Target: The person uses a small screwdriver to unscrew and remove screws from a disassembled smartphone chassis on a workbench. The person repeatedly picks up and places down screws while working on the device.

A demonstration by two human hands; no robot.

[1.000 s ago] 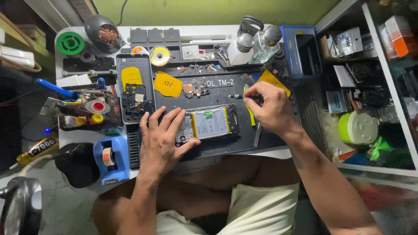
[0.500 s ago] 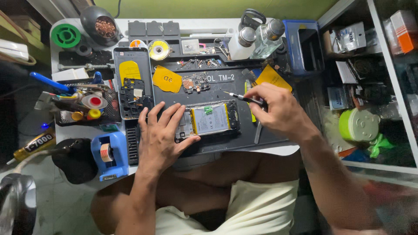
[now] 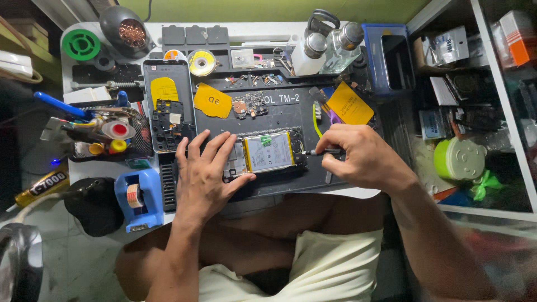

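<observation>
Hands at an opened phone on a dark work mat.

The left hand (image 3: 204, 176) lay flat, fingers spread, pinning the phone's (image 3: 263, 154) left end. The phone rested mid-mat (image 3: 291, 112), back removed, battery exposed. The right hand (image 3: 358, 156) was closed around a screwdriver (image 3: 321, 151), its tip touching the phone's right edge.

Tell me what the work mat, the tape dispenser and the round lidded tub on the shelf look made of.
Work mat: dark, matte, moulded trays along its top edge; probably silicone or rubber. Tape dispenser: blue, smooth, slightly glossy; looks like moulded plastic. Round tub: pale green, smooth with a soft sheen; likely plastic too.
</observation>
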